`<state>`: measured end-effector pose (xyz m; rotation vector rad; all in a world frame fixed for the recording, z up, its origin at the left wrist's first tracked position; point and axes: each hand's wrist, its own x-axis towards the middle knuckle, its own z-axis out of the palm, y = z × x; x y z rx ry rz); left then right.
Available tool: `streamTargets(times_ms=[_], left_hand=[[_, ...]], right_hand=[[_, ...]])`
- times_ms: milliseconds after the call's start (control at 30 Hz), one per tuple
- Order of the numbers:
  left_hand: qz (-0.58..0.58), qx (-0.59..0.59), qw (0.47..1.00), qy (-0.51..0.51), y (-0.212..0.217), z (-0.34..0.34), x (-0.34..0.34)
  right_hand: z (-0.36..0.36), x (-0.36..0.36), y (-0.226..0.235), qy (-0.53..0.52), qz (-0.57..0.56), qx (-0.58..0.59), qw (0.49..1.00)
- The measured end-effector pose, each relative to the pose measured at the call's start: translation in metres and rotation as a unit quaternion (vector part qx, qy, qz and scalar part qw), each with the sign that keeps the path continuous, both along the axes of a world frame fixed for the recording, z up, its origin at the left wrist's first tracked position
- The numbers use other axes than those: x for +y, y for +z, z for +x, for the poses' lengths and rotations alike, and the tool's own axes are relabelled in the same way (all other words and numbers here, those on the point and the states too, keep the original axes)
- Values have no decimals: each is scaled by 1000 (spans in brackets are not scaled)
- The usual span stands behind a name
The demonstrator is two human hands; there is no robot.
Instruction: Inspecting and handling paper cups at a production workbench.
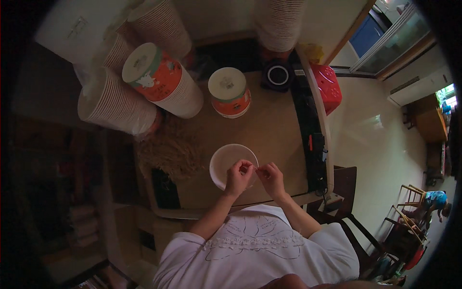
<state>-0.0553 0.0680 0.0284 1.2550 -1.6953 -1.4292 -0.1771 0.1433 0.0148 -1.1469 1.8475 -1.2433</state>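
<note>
Close together over the near right side of a white paper bucket point(222, 161), my left hand point(238, 177) and my right hand point(271, 180) both pinch with fingertips nearly touching. Whatever lies between the fingertips is too small to make out. The bucket stands open-mouthed on the brown table top point(269, 125). To its left lies a loose heap of tan strings point(173, 149). Beyond the bucket, a short stack of orange and green paper buckets point(229, 92) stands upside down.
Tall stacks of nested buckets crowd the far left, one topped by an orange-green bucket point(154, 72). A bagged bucket stack point(279, 24) rises at the back beside a dark device with a round ring point(277, 75). A red plastic stool point(326, 86) and a dark chair point(344, 185) stand right.
</note>
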Motion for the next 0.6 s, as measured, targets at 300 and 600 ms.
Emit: streamTargets(times_ms=[300,600], left_hand=[[-49,-49,994,-82,3,3,1],[-106,-119,984,-79,9,1,4]], right_hand=[[0,0,-1,11,-6,30,999],[1,-2,5,25,-30,27,999]])
